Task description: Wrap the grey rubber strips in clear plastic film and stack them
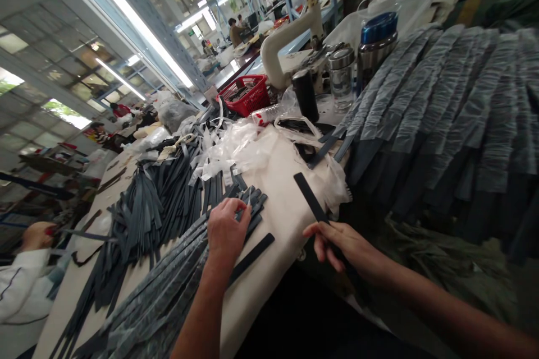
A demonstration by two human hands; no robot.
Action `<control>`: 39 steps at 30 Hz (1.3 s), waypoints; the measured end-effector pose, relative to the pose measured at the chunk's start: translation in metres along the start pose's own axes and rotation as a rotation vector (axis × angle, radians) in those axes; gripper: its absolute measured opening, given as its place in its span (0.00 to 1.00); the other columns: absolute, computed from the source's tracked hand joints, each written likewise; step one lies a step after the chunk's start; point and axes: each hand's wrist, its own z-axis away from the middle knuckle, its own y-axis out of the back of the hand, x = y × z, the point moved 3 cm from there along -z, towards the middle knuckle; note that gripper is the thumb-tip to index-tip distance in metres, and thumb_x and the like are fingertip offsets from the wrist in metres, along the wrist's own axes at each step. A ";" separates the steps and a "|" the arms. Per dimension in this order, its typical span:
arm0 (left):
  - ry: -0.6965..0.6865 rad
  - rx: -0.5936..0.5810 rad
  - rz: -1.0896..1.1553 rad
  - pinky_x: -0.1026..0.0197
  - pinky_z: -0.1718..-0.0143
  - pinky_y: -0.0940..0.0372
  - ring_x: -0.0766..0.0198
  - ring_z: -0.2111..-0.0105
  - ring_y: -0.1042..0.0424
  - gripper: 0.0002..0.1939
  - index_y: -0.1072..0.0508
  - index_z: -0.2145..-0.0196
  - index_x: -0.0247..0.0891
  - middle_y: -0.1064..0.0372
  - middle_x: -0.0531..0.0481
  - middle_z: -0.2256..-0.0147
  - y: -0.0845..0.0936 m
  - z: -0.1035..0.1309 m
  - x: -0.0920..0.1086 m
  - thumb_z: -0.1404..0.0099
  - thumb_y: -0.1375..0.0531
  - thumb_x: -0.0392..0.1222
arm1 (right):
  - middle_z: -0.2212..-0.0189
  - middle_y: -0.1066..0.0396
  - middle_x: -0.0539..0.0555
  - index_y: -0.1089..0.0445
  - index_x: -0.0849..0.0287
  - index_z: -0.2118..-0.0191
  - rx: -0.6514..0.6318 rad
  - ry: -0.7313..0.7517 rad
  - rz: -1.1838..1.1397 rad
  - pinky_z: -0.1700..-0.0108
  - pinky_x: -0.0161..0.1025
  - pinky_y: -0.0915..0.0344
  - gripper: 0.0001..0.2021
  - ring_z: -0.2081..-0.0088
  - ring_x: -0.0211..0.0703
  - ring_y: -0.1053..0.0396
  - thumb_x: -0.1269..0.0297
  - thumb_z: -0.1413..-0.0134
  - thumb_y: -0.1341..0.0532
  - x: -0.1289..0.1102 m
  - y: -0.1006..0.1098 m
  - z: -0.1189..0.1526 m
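Observation:
My right hand (337,244) is closed on a dark strip (310,196), whose free end points up and to the left beyond the table edge. Over the strips wrapped in clear plastic (168,275), my left hand (229,224) is closed, thumb and forefinger together near a small bit of clear film. What it pinches is too small to make out. A single dark strip (252,258) lies on the pale table (273,202) just right of my left wrist. Beyond it, a large pile of unwrapped dark strips (147,207) spreads to the left.
White plastic scraps (236,146) lie behind my left hand. A red basket (246,98), a black cup (305,95) and a blue-lidded flask (378,39) stand farther back. Many plastic-wrapped strips (446,106) hang at the right. A person in white (29,286) is at the far left.

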 end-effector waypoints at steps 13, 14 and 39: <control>-0.184 -0.060 0.185 0.57 0.61 0.39 0.60 0.69 0.29 0.08 0.31 0.72 0.39 0.29 0.50 0.72 -0.004 0.107 0.055 0.34 0.41 0.40 | 0.84 0.34 0.45 0.30 0.63 0.72 -0.126 0.039 0.442 0.82 0.28 0.45 0.10 0.85 0.30 0.43 0.62 0.46 0.38 -0.024 -0.052 -0.047; -0.098 -0.085 0.274 0.58 0.62 0.38 0.60 0.69 0.29 0.08 0.30 0.71 0.39 0.29 0.50 0.72 -0.004 0.109 0.052 0.35 0.39 0.43 | 0.84 0.34 0.45 0.30 0.63 0.72 -0.117 0.047 0.450 0.82 0.28 0.46 0.08 0.84 0.30 0.43 0.64 0.47 0.38 -0.027 -0.050 -0.046; 0.998 -0.338 1.777 0.65 0.68 0.31 0.66 0.74 0.26 0.22 0.26 0.74 0.34 0.25 0.51 0.74 -0.071 0.086 0.085 0.59 0.24 0.51 | 0.77 0.28 0.53 0.29 0.62 0.70 -0.182 -0.014 0.620 0.75 0.31 0.40 0.32 0.82 0.35 0.35 0.42 0.33 0.57 -0.009 -0.004 0.062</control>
